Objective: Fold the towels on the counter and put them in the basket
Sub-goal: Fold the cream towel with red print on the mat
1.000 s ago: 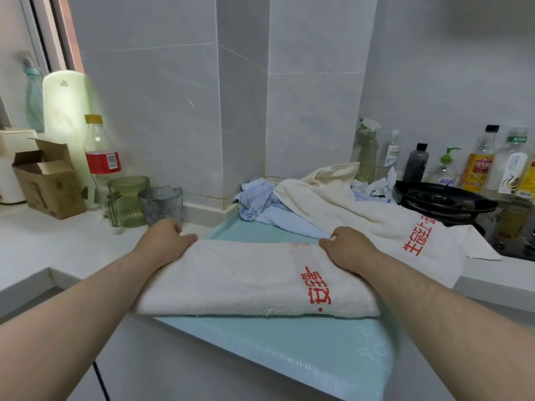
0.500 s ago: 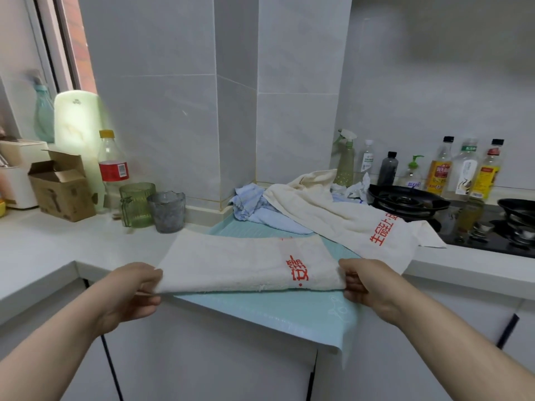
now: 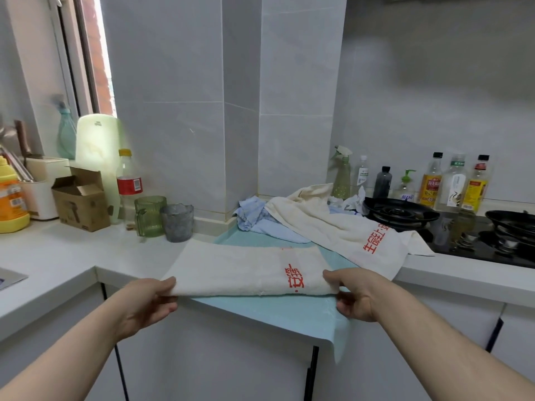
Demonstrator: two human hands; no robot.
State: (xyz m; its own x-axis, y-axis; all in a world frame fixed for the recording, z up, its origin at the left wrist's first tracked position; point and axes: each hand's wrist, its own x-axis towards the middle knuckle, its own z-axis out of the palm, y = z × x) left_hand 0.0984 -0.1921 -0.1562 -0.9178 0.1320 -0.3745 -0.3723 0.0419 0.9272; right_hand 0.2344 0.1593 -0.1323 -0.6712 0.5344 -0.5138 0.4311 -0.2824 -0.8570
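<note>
The white table (image 3: 58,256) runs along two tiled walls and forms a corner. A teal mat (image 3: 275,311) covers the corner section of the table; its front right corner hangs down over the cabinet fronts. An unfolded cream towel (image 3: 341,233) with red print lies spread on the table to the right rear, one end overhanging the table edge and the other end bunched against the wall. The folded towel (image 3: 240,270), cream with red print near its right end, lies as a long flat strip on the mat, with its near long edge at the front edge of the table. A crumpled blue cloth (image 3: 257,219) lies behind the folded towel, partly under the unfolded cream towel. A black stove burner (image 3: 401,211) sits on the right, just beside the unfolded cream towel. A cardboard box (image 3: 82,202) with open flaps stands on the left of the table. The left hand (image 3: 147,302) pinches the near left corner of the folded towel, thumb on top and fingers curled beneath. The right hand (image 3: 356,295) grips the right end of the folded towel in the same manner, thumb on top and fingers beneath. A green mug (image 3: 149,215) and a grey cup (image 3: 177,222) stand side by side near the wall, right of the box.
</note>
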